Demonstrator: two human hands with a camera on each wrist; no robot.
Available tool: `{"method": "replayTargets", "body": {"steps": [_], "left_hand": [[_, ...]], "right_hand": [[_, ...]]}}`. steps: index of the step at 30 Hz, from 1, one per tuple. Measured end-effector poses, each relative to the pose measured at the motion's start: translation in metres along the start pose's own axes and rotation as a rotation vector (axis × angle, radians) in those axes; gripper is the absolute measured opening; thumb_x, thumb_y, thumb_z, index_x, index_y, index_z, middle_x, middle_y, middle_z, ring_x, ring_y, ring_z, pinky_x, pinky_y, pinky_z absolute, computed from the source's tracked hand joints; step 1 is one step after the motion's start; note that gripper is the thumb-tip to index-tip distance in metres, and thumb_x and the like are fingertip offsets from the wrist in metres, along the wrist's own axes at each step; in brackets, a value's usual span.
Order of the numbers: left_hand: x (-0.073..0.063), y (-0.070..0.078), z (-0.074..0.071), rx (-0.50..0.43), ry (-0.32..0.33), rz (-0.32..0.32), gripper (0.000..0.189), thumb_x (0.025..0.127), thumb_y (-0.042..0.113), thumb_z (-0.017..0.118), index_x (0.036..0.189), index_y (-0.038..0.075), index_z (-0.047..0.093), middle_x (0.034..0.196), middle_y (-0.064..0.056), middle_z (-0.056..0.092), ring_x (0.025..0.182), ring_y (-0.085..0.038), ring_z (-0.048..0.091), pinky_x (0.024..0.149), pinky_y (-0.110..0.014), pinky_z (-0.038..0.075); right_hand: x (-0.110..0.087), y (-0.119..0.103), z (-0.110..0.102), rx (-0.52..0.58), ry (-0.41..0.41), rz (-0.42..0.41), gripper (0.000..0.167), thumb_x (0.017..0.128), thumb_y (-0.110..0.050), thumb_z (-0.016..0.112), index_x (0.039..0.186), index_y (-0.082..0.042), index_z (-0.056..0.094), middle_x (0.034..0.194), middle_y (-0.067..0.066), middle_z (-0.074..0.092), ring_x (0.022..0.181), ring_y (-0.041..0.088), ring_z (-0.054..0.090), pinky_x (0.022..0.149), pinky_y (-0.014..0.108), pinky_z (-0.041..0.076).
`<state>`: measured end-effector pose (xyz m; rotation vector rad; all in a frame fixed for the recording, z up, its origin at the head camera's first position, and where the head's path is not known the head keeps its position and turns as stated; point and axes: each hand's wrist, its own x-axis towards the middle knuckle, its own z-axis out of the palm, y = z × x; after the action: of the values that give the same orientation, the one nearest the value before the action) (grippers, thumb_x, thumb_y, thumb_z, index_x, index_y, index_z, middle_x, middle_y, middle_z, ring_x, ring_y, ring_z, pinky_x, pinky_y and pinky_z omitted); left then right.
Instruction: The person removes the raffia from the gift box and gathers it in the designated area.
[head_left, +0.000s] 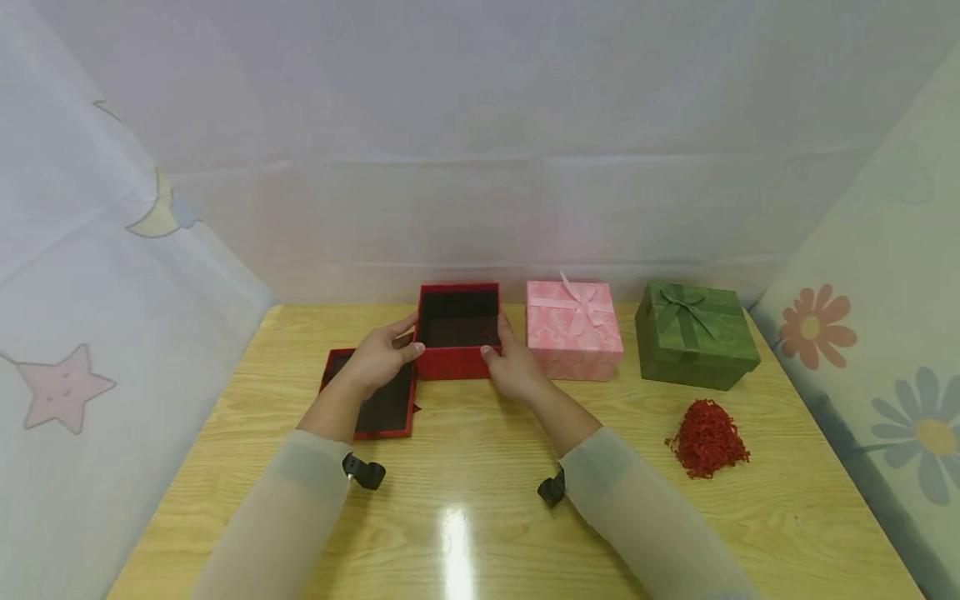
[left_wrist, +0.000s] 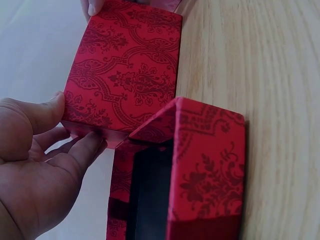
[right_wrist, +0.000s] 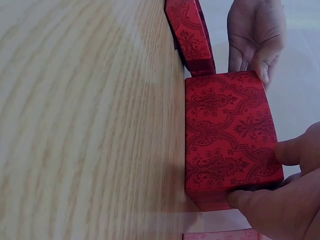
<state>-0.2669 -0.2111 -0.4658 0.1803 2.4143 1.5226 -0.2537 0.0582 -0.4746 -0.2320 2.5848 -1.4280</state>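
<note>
Both hands hold a red patterned gift box by its two sides, its open top showing a dark inside with a few red bits in it. My left hand grips the left side, thumb at the front top edge, fingers along the side wall. On the opposite side my right hand grips likewise, its thumb over the front rim. The box's front face shows a dark red damask print. Under the left wrist lies the red box lid, hollow side up, right beside the box.
To the right stands a pink gift box with a bow, then a green gift box with a ribbon. A heap of red shredded paper lies in front of the green box. Behind the wooden table hangs a pale cloth.
</note>
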Motion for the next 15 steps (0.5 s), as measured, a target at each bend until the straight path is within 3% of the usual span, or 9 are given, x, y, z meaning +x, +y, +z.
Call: {"method": "replayTargets", "body": {"steps": [7, 12, 15], "left_hand": [[0.0056, 0.0014, -0.0018, 0.001, -0.002, 0.019, 0.072, 0.105, 0.020, 0.065, 0.166, 0.019, 0.027, 0.169, -0.007, 0.027, 0.151, -0.033, 0.034, 0.120, -0.058, 0.033], [0.0032, 0.0014, -0.0029, 0.007, 0.008, 0.003, 0.072, 0.104, 0.022, 0.066, 0.166, 0.024, 0.029, 0.169, -0.005, 0.029, 0.150, -0.034, 0.036, 0.119, -0.061, 0.033], [0.0021, -0.0009, -0.0038, -0.014, 0.004, 0.000, 0.073, 0.103, 0.024, 0.068, 0.165, 0.026, 0.030, 0.169, -0.002, 0.029, 0.151, -0.032, 0.035, 0.120, -0.061, 0.031]], "right_hand": [[0.0047, -0.0024, -0.0040, -0.016, 0.002, -0.003, 0.078, 0.108, -0.029, 0.053, 0.168, -0.016, 0.006, 0.170, 0.010, 0.023, 0.154, 0.028, 0.028, 0.127, 0.045, 0.021], [0.0040, -0.0015, -0.0049, -0.025, 0.003, -0.009, 0.079, 0.107, -0.028, 0.055, 0.169, -0.018, 0.007, 0.170, 0.011, 0.025, 0.152, 0.034, 0.032, 0.126, 0.050, 0.025], [0.0013, 0.0000, -0.0047, 0.023, 0.005, -0.017, 0.081, 0.105, -0.027, 0.058, 0.169, -0.015, 0.008, 0.170, 0.012, 0.026, 0.152, 0.034, 0.031, 0.126, 0.051, 0.024]]}}
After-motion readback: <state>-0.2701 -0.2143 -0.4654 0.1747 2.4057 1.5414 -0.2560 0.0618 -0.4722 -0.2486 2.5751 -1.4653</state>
